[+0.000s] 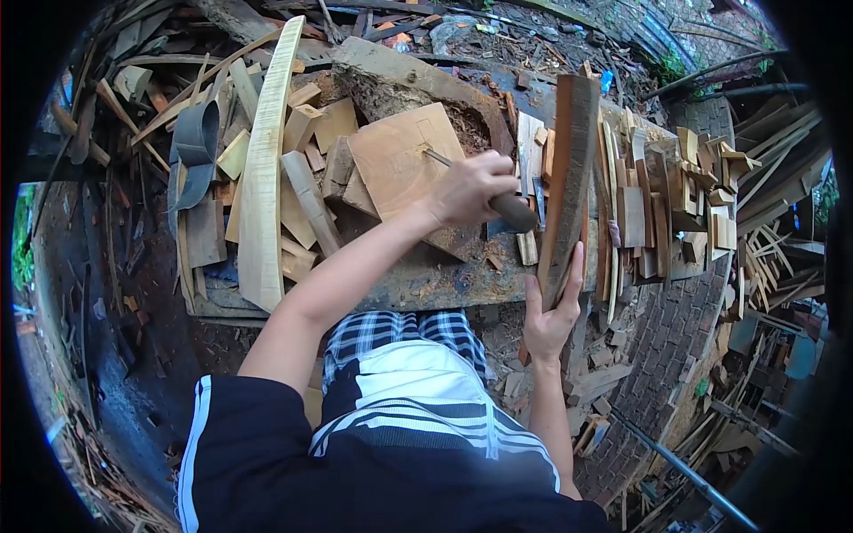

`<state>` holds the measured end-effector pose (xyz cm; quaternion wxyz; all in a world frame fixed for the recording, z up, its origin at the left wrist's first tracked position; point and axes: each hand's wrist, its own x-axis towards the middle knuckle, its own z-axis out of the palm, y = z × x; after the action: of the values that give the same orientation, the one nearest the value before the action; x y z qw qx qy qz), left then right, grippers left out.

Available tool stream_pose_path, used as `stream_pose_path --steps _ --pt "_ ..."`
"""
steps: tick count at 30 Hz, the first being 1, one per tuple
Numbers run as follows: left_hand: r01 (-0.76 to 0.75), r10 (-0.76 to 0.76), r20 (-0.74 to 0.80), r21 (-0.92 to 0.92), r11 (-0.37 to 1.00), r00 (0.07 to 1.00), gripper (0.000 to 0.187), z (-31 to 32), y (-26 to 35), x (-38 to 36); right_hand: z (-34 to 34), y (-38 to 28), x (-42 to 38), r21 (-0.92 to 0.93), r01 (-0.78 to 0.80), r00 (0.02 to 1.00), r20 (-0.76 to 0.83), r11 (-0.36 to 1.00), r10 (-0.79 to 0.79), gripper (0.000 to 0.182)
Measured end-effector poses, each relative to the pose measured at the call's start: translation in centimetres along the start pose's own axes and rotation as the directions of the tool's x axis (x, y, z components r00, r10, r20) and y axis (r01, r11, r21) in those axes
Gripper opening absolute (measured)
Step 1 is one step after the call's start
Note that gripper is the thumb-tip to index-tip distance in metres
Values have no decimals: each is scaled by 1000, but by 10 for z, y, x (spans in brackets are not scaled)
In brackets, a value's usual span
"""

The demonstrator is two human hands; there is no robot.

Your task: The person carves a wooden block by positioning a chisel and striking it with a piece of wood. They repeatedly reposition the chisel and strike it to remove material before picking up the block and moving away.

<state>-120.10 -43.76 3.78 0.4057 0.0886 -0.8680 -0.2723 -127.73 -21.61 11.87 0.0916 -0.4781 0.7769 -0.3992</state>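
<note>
My left hand [475, 188] is closed around a chisel, its dark handle [515, 214] sticking out below the fist and its thin metal blade [436, 157] pointing up and left. The blade's tip meets a flat light-brown wooden board [398, 158], near a rectangle outlined on its surface. A thick, long wooden block [573, 160] stands out from my right hand [549, 324], which grips its lower end with the thumb on one side and fingers on the other. The board lies tilted on other wood pieces.
A long pale curved plank [267, 169] and several offcuts lie left of the board on the workbench [418, 289]. A hollowed rough timber [426, 75] is behind it. Stacked wood slats [633, 213] line the right side. A grey curled strip [194, 151] hangs at the left.
</note>
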Motion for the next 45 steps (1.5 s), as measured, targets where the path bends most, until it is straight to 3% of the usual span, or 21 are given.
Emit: stream_pose_path --steps 1,5,10,13,15,23,26,27,29,30,31,33,34,36,37,39,41,42,43,45 --pt "-80 80 33 15 997 996 24 10 1 -1 -1 -2 0 -19 2 1000 -20 1000 -3 75" --pt "-93 93 20 7 996 995 30 27 6 -2 -8 3 -1 -38 36 998 -45 999 -38 76" --pt "-69 69 -25 3 998 997 31 30 9 -1 -9 6 -3 18 -66 996 -52 998 67 76" --pt "-58 60 -50 35 998 997 32 28 9 -1 -8 6 -2 -22 -52 997 -65 998 50 75" --pt "17 -17 23 8 1000 1000 22 23 7 -2 -8 6 -1 -24 -39 997 -70 999 37 75" --pt "40 -40 4 17 999 999 22 29 7 -3 -14 7 5 -27 -34 998 -59 999 32 77" --pt "48 -47 -20 25 999 999 21 29 5 -2 -31 -6 12 202 -118 976 -157 972 151 78" --pt "54 -53 -47 17 998 997 21 29 6 0 -33 -5 10 202 -123 975 -156 972 156 78" --pt "62 -62 -96 3 998 994 23 29 7 7 -38 -2 8 448 14 904 -387 894 180 76" --pt "70 -71 -145 -9 998 987 25 30 7 10 -44 49 -9 421 44 977 -210 906 50 78" --pt "61 -62 -146 -15 998 987 25 32 7 12 -38 45 -7 415 48 974 -219 908 49 78" --pt "123 -118 -153 24 992 981 21 33 4 13 -15 31 1 -91 0 971 240 996 22 81" --pt "104 -103 -79 9 995 992 12 32 2 10 -15 30 0 -89 5 972 236 996 17 81" --pt "109 -105 -67 58 992 992 10 35 -3 10 -16 27 -6 149 -52 995 92 987 39 81" --pt "111 -109 -35 79 991 993 14 37 -2 3 -17 23 -16 374 -222 974 37 901 224 76" --pt "115 -115 0 83 990 993 14 33 1 7 3 44 -21 347 -59 980 -159 936 120 74" --pt "148 -144 -115 30 988 983 17 33 2 15 1 30 -5 79 -102 978 189 992 86 80" --pt "146 -144 -88 17 989 986 19 37 1 15 -2 38 -5 42 -70 979 195 997 60 83" --pt "141 -138 -96 26 990 986 19 38 -2 17 -3 37 -3 46 -58 980 193 997 48 83" --pt "210 -209 -22 67 975 978 13 36 3 13 -5 33 -14 383 -126 987 -48 915 156 82"
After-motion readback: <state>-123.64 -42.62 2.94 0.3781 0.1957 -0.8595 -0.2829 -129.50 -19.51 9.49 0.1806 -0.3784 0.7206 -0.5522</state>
